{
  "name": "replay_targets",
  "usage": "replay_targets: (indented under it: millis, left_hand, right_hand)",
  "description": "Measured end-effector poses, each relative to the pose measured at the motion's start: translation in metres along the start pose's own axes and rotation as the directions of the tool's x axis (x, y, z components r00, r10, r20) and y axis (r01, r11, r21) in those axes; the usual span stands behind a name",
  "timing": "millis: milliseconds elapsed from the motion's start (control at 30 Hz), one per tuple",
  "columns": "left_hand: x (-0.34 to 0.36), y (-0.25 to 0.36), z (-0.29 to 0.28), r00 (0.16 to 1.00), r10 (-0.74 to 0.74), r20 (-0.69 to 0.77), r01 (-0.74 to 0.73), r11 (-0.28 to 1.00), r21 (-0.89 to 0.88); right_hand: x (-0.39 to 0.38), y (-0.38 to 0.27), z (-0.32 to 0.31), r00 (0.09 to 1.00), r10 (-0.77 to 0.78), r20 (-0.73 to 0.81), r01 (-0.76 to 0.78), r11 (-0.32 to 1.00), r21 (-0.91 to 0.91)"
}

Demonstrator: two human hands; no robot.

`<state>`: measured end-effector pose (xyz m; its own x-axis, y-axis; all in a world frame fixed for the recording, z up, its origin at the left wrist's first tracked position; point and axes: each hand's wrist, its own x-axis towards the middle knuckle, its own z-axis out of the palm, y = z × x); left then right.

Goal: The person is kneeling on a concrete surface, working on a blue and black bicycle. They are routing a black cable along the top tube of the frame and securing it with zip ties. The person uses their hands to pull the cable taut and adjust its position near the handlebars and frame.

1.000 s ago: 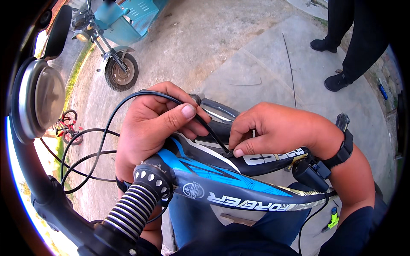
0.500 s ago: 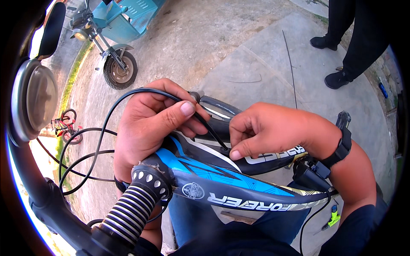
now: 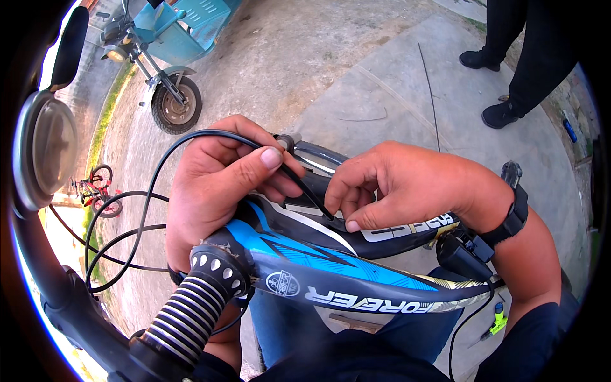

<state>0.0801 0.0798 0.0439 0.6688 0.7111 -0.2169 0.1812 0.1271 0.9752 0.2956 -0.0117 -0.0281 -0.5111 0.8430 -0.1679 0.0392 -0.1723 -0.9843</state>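
Note:
A bicycle frame [image 3: 388, 286] in dark, blue and white, with a striped fork-tube boot [image 3: 184, 318], lies across my lap. My left hand [image 3: 219, 184] rests over the upper frame near that boot, fingers curled round a thin black cable [image 3: 147, 201] that loops out to the left. My right hand [image 3: 398, 184] is closed at the lower end of this cable, fingertips by a small black piece on the frame tube; their exact grip is partly hidden. A black box-like part [image 3: 459, 258] sits on the frame beside my right wrist.
A turquoise cargo vehicle [image 3: 184, 32] stands upper left, a small red bicycle [image 3: 97, 191] farther left. A person's dark-clad legs [image 3: 531, 70] are upper right. A wire [image 3: 433, 102], a blue object [image 3: 568, 129] and a yellow-green tool [image 3: 496, 321] lie on the ground.
Both hands and the cable have shifted a little left in view. My right fingertips have edged onto the cable's lower end, and my left hand keeps its hold.

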Motion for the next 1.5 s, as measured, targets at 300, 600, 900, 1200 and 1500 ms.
replay_targets:
  millis: [300,600,900,1200,1500]
  left_hand:
    - [0.0,0.0,-0.001,1.0,-0.016,-0.019,0.016,1.0,-0.005]
    - [0.002,-0.001,0.0,1.0,-0.005,-0.019,0.005,1.0,0.005]
    - [0.001,-0.001,0.0,1.0,0.001,-0.021,0.0,1.0,0.017]
    - [0.002,-0.001,-0.001,1.0,0.001,0.001,-0.001,1.0,0.025]
    - [0.003,-0.001,0.0,1.0,0.024,0.008,-0.024,0.999,0.027]
  right_hand:
    - [0.001,-0.005,0.0,0.998,-0.066,-0.017,0.063,0.988,-0.141]
    - [0.0,-0.008,-0.001,0.998,-0.066,-0.022,0.06,0.975,-0.213]
    - [0.002,-0.014,0.001,1.0,0.027,-0.013,-0.028,0.983,-0.181]
    - [0.005,-0.014,0.0,1.0,-0.012,0.024,0.016,0.981,-0.193]
    - [0.007,-0.016,0.002,1.0,-0.003,0.011,0.006,0.959,-0.282]
